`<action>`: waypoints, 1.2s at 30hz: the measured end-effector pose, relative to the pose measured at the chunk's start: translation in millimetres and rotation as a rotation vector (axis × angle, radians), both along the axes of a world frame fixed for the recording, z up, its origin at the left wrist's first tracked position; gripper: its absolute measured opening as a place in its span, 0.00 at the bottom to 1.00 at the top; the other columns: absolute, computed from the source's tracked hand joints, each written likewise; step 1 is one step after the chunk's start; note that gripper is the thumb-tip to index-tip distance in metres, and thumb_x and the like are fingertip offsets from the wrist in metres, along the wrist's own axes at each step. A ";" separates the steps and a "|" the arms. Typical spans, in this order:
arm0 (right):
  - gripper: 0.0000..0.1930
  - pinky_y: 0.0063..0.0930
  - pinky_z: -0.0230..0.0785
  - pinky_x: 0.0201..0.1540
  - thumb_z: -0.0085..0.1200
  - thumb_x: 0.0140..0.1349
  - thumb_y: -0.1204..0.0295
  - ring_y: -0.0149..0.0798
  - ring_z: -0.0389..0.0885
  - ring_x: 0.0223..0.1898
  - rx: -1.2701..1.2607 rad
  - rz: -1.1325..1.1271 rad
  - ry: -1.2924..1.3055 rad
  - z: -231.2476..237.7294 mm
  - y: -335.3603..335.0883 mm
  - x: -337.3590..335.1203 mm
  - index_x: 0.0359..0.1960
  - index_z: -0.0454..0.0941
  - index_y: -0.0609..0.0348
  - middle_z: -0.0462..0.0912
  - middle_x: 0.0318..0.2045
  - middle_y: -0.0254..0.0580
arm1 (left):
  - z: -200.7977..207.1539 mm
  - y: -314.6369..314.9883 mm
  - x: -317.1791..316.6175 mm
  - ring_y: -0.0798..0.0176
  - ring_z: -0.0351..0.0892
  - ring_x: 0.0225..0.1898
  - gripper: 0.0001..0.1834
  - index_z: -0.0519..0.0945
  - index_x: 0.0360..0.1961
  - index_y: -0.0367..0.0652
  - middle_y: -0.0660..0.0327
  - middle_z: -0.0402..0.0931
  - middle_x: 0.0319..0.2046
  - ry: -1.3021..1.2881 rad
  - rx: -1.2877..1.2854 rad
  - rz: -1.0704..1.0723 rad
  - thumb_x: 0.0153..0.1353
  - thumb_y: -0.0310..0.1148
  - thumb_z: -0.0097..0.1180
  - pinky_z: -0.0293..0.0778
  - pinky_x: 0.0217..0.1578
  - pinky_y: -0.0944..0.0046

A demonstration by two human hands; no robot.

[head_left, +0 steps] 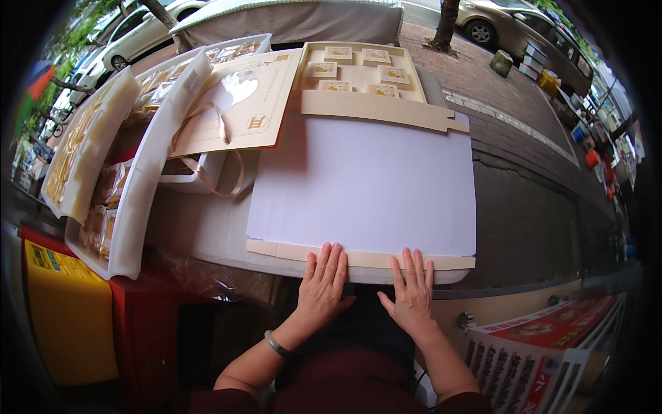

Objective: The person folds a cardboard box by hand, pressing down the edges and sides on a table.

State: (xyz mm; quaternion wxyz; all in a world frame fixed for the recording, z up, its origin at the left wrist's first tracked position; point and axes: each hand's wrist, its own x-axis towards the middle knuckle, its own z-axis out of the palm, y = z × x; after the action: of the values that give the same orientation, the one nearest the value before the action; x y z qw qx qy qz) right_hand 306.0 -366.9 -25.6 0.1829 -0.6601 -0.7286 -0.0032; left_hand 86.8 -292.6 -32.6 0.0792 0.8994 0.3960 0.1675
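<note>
A large flat cardboard sheet lies on the table in front of me, its white side up. Along its near edge a narrow beige flap is folded over. My left hand rests with outstretched fingertips on this flap, left of its middle. Farther right on the same strip are the spread fingertips of my right hand. Neither hand holds anything. At the sheet's far end another beige strip runs across, in front of a shallow cream box holding several small square boxes.
A beige gift bag with ribbon handles leans at the left. Beside it stand white plastic bins of wrapped goods. A yellow box is at lower left, a printed banner at lower right. Cars stand beyond.
</note>
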 end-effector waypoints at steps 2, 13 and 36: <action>0.49 0.60 0.50 0.75 0.76 0.45 0.67 0.57 0.59 0.76 -0.019 0.132 0.016 -3.5 14.4 -21.9 0.72 0.64 0.61 0.63 0.73 0.57 | -5.7 -2.7 20.7 0.44 0.52 0.78 0.55 0.62 0.73 0.32 0.45 0.58 0.75 -0.067 0.038 -0.099 0.46 0.44 0.73 0.49 0.75 0.40; 0.45 0.56 0.57 0.72 0.74 0.45 0.72 0.49 0.67 0.72 0.035 0.023 -0.043 -3.7 -9.0 44.4 0.69 0.69 0.60 0.70 0.71 0.47 | 10.5 11.1 -27.7 0.52 0.65 0.73 0.45 0.72 0.70 0.49 0.58 0.69 0.71 -0.029 0.011 0.005 0.49 0.41 0.74 0.55 0.73 0.42; 0.23 0.43 0.71 0.56 0.75 0.46 0.70 0.42 0.80 0.51 0.363 0.115 0.041 7.0 1.9 21.1 0.47 0.86 0.54 0.83 0.48 0.36 | 15.1 25.0 -42.1 0.61 0.81 0.42 0.16 0.86 0.46 0.45 0.64 0.83 0.42 -0.200 0.360 -0.130 0.55 0.27 0.68 0.77 0.48 0.56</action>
State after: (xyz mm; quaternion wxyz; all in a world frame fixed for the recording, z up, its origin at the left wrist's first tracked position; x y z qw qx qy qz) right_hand 327.1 -365.0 -18.6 0.3137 -0.5733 -0.7487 -0.1109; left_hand 44.7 -267.7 -17.6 -0.0332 0.9015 0.2912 0.3183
